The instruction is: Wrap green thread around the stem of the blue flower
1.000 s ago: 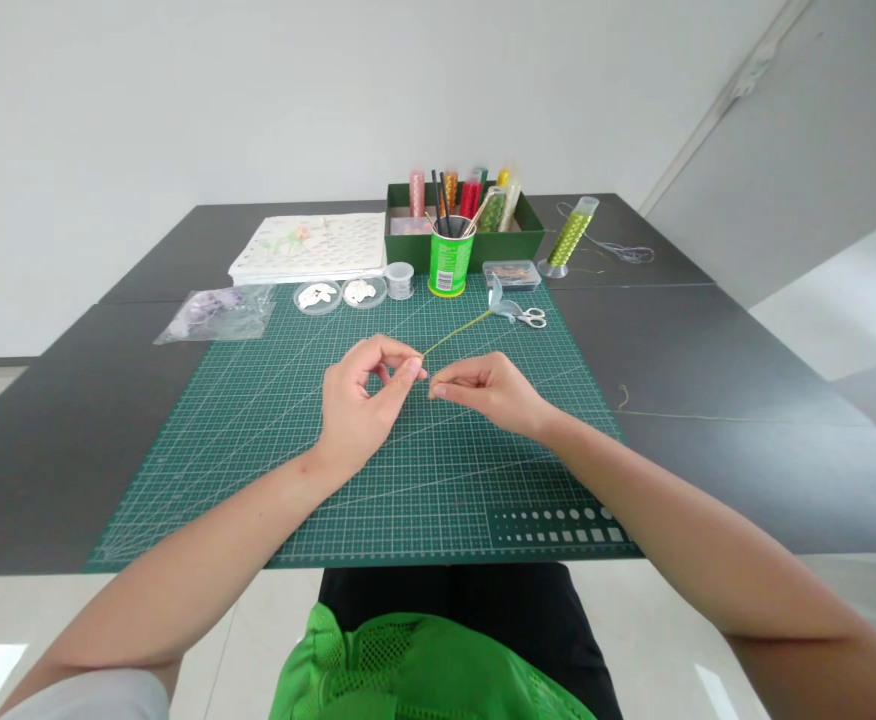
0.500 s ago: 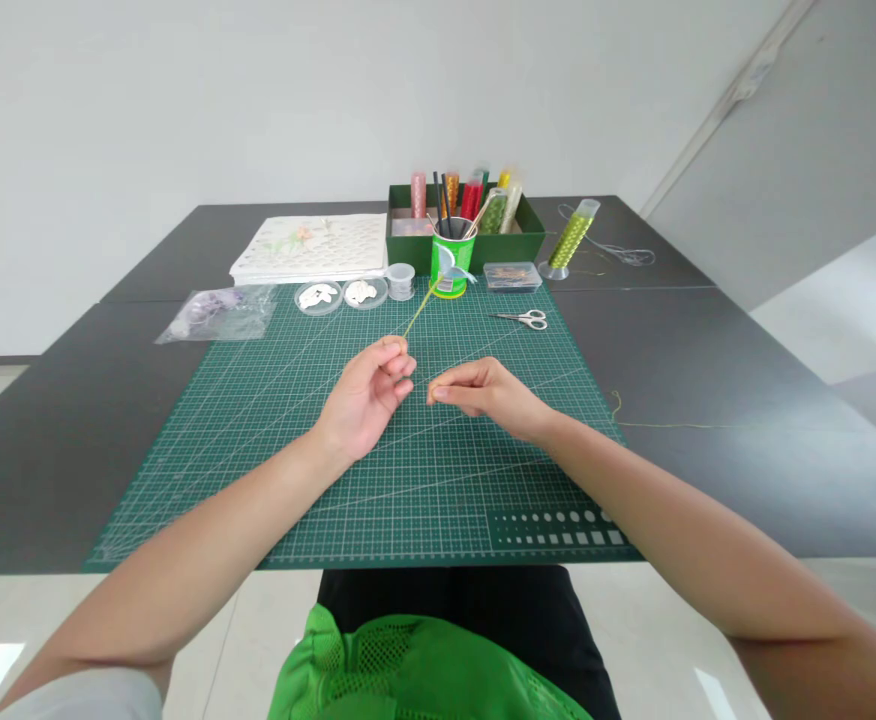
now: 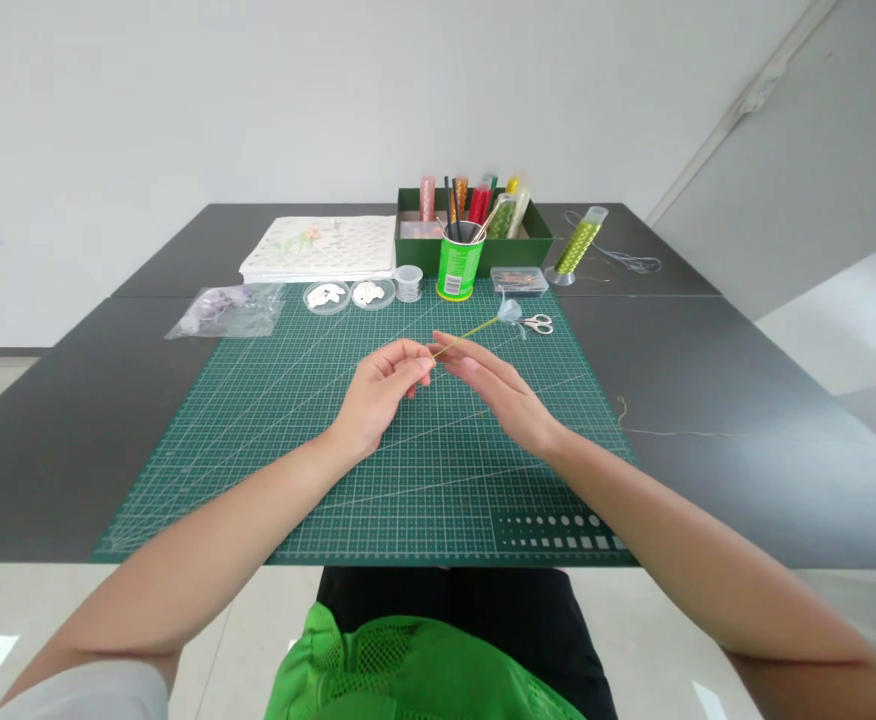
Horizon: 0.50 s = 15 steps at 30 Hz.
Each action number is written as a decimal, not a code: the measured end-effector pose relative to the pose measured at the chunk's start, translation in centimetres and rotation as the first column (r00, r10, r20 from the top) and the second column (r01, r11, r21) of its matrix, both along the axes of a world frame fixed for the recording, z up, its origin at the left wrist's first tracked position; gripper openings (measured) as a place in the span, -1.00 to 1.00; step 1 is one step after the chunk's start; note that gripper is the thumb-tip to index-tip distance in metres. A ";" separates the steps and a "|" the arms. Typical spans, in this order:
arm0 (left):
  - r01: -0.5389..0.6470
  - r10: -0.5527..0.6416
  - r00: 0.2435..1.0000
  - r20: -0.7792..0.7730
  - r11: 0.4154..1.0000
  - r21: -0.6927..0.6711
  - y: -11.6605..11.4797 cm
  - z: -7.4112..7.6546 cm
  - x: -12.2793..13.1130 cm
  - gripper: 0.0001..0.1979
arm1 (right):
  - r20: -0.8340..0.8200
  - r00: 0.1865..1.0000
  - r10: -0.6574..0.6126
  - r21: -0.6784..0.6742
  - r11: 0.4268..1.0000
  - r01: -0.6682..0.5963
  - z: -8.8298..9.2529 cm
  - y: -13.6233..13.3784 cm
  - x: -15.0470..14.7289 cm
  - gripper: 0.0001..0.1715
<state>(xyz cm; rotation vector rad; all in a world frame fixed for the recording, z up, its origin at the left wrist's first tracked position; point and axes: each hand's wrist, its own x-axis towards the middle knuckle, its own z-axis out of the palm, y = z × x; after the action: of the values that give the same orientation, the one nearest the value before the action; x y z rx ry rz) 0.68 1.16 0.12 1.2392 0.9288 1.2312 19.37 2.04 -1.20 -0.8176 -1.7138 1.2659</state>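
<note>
1. The thin yellow-green wire stem [image 3: 468, 335] sits just above the frame's centre, raised over the green cutting mat [image 3: 273, 450], with a pale blue petal [image 3: 510, 310] at its far tip.
2. The left hand [image 3: 378, 392] pinches the stem's near end between thumb and forefinger.
3. The right hand [image 3: 499, 388] has its fingers stretched long and close together, with the tips at the stem. I cannot tell whether they grip it.
4. The scissors [image 3: 536, 323] lie just right of the petal.
5. A green cup [image 3: 459, 268] of tools, a green box [image 3: 532, 245] and a wire spool [image 3: 577, 245] stand at the mat's upper edge.
</note>
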 end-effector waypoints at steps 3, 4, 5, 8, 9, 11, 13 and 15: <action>-0.041 0.041 0.999 0.007 0.999 0.003 -0.1 -0.1 0.1 -0.85 | -0.070 0.996 0.047 -0.181 0.982 -0.059 0.4 -1.1 -1.0 -0.53; -0.054 0.055 0.997 0.049 0.998 -0.022 0.0 0.0 0.0 -0.85 | -0.042 0.998 0.043 -0.200 0.978 -0.051 0.5 -1.2 -1.0 -0.58; -0.062 0.068 0.992 0.104 0.996 -0.058 0.2 0.1 -0.1 -0.84 | -0.009 1.000 0.030 -0.202 0.979 -0.031 0.6 -1.0 -0.9 -0.63; -0.053 0.109 0.948 0.299 0.980 -0.191 1.2 0.9 -1.1 -0.82 | -0.016 1.000 -0.022 -0.186 0.982 0.019 1.1 0.4 0.6 -0.60; -0.059 0.135 0.922 0.364 0.975 -0.214 1.5 1.3 -1.6 -0.81 | -0.049 0.998 -0.034 -0.198 0.980 0.024 1.3 1.3 1.5 -0.60; -0.070 0.164 0.881 0.443 0.973 -0.222 2.2 2.1 -2.4 -0.80 | -0.092 0.993 -0.074 -0.222 0.974 0.052 1.7 3.3 3.8 -0.64; -0.090 0.170 0.876 0.451 0.977 -0.193 2.7 2.9 -3.2 -0.79 | -0.065 0.983 -0.174 -0.232 0.960 0.155 2.2 5.3 6.8 -0.69; -0.134 0.179 0.900 0.398 0.981 -0.138 3.0 3.5 -3.8 -0.78 | 0.053 0.939 -0.341 -0.208 0.916 0.344 2.6 6.9 10.0 -0.69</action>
<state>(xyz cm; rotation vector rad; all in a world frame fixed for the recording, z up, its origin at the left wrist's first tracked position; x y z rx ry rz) -3.08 4.20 3.59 0.7861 0.7800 1.4789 29.42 8.95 1.36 -1.2014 -1.3817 1.2122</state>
